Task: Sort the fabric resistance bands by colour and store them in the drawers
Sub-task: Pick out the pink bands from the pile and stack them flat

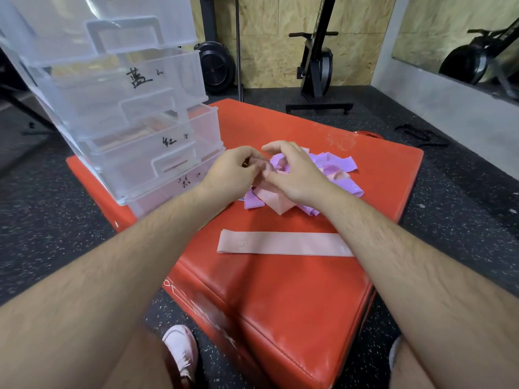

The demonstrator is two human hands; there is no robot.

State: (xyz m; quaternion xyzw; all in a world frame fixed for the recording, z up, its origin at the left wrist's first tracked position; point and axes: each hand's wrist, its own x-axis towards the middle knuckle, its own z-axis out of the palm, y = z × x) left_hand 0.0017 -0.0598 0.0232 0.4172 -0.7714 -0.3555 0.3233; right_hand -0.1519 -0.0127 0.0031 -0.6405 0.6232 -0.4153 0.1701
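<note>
2 hands pinch a purple band between them.

Handwritten 蓝 on upper drawer, 红 15 on middle drawer, "15" on pink band.

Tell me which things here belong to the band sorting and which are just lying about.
Job: pile of purple and pink bands, flat pink band, clear drawer unit, left hand, right hand.
Lying about: exercise machine, black wheel, black straps.
</note>
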